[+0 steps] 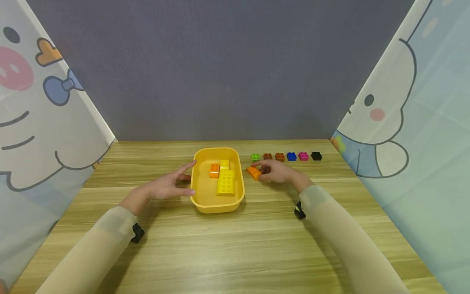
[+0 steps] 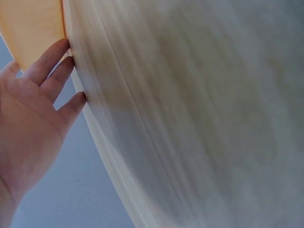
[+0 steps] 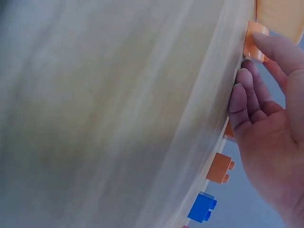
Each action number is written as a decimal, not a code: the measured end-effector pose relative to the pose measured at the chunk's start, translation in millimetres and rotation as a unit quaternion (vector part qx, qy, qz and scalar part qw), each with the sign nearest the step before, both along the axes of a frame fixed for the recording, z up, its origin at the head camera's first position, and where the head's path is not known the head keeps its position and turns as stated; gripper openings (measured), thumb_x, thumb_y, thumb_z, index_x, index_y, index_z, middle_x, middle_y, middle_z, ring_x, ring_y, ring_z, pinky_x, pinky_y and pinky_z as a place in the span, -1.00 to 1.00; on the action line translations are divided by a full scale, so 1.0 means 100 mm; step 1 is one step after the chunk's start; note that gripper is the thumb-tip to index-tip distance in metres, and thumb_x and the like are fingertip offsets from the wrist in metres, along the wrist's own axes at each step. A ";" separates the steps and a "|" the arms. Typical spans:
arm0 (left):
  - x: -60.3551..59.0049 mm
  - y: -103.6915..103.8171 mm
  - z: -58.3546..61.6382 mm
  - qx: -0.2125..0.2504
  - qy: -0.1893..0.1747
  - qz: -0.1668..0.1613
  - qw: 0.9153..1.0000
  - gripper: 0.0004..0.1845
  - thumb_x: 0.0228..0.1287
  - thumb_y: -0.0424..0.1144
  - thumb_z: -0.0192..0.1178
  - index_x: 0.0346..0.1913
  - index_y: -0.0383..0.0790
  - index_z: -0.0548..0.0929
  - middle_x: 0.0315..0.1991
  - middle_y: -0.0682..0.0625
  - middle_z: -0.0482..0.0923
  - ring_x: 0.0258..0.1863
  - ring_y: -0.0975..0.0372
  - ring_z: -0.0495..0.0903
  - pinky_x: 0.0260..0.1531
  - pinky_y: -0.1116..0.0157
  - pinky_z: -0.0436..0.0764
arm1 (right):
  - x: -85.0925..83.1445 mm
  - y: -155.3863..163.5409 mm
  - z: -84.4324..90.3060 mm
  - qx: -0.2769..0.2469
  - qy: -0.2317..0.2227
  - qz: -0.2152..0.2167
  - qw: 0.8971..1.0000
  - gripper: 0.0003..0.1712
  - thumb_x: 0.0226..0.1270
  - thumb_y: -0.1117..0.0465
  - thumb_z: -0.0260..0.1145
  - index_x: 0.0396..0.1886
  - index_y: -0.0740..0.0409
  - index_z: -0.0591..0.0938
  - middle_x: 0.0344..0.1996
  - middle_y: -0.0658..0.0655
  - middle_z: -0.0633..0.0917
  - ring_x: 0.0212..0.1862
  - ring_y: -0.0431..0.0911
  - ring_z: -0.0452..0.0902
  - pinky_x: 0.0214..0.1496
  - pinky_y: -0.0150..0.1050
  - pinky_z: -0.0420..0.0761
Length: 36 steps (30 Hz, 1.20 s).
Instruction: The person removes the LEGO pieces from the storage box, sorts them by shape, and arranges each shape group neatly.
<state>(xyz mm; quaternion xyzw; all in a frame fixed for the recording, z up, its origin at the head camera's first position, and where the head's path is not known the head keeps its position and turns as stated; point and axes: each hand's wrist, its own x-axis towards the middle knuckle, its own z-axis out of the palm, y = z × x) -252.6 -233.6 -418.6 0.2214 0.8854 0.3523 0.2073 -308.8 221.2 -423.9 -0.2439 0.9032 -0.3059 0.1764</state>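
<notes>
A yellow plastic bin (image 1: 200, 204) stands on the wooden table, holding an orange toy brick (image 1: 214, 171), a small yellow brick (image 1: 224, 164) and larger yellow bricks (image 1: 226, 183). My left hand (image 1: 167, 185) is spread at the bin's left side, thumb and forefinger at its wall. The left wrist view shows the fingers extended. Just right of the bin, my right hand (image 1: 275, 170) pinches another orange brick (image 1: 253, 173) between thumb and forefinger. Seen from the right wrist, that brick (image 3: 252, 42) is at the table surface, with the other fingers curled beside it.
Along the back right lies a row of small bricks: green (image 1: 255, 157), two brown bricks (image 1: 267, 157), blue (image 1: 291, 156), pink (image 1: 303, 156) and black (image 1: 316, 156). Behind the table (image 1: 205, 253) rises a dark grey panel (image 1: 220, 81). Cartoon-printed curtains (image 1: 422, 171) flank both sides.
</notes>
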 end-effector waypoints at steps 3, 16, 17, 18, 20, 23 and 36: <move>-0.01 0.00 0.00 -0.003 0.003 -0.001 1.000 0.19 0.43 0.29 0.42 0.82 0.38 -0.23 0.64 -0.32 0.38 0.66 -0.35 0.27 0.54 -0.53 0.21 | 0.01 0.00 0.00 -0.011 -0.009 -0.014 1.000 -0.35 0.54 0.11 0.51 0.54 0.01 0.56 0.04 0.14 0.70 -0.02 -0.03 0.60 0.09 -0.15 0.65; -0.03 -0.01 -0.02 -0.016 0.010 -0.002 1.000 0.20 0.42 0.32 0.41 0.81 0.40 -0.24 0.64 -0.30 0.39 0.66 -0.35 0.27 0.52 -0.54 0.21 | 0.01 -0.03 -0.01 -0.015 -0.015 -0.030 0.999 -0.38 0.49 0.03 0.57 0.43 0.04 0.57 -0.02 0.13 0.68 -0.05 -0.01 0.60 0.12 -0.10 0.65; -0.03 -0.01 -0.02 -0.017 0.010 -0.002 1.000 0.20 0.41 0.32 0.41 0.81 0.40 -0.24 0.64 -0.30 0.39 0.66 -0.36 0.27 0.52 -0.54 0.21 | 0.01 -0.03 -0.01 -0.014 -0.015 -0.030 0.999 -0.37 0.49 0.03 0.57 0.43 0.04 0.57 -0.02 0.13 0.68 -0.05 -0.01 0.60 0.12 -0.09 0.65; -0.03 -0.01 -0.02 -0.018 0.011 -0.001 1.000 0.20 0.41 0.33 0.41 0.81 0.40 -0.24 0.64 -0.30 0.39 0.66 -0.36 0.27 0.52 -0.55 0.21 | 0.01 -0.02 -0.01 -0.012 -0.015 -0.030 0.999 -0.37 0.49 0.03 0.57 0.43 0.05 0.57 -0.02 0.13 0.68 -0.05 -0.01 0.60 0.13 -0.09 0.65; -0.02 0.00 -0.02 -0.016 0.010 -0.001 1.000 0.20 0.41 0.32 0.41 0.81 0.40 -0.23 0.64 -0.30 0.39 0.66 -0.36 0.27 0.52 -0.55 0.20 | 0.00 -0.03 -0.01 -0.008 -0.016 -0.032 0.999 -0.37 0.48 0.01 0.57 0.43 0.03 0.57 -0.01 0.12 0.68 -0.04 -0.01 0.60 0.14 -0.08 0.64; -0.02 0.00 -0.02 -0.012 0.008 -0.001 1.000 0.20 0.41 0.32 0.42 0.82 0.39 -0.23 0.63 -0.30 0.40 0.66 -0.36 0.27 0.52 -0.54 0.20 | 0.01 -0.03 -0.01 -0.008 -0.017 -0.034 0.999 -0.36 0.48 0.00 0.58 0.43 0.02 0.56 -0.01 0.12 0.68 -0.04 -0.01 0.59 0.15 -0.08 0.63; -0.02 0.01 -0.02 -0.011 0.005 0.002 1.000 0.21 0.40 0.30 0.44 0.82 0.38 -0.22 0.64 -0.31 0.39 0.67 -0.35 0.25 0.54 -0.53 0.18 | 0.00 -0.05 -0.03 -0.014 -0.014 -0.031 0.999 -0.37 0.46 0.02 0.59 0.41 0.02 0.57 -0.07 0.11 0.67 -0.11 -0.03 0.55 0.04 -0.17 0.62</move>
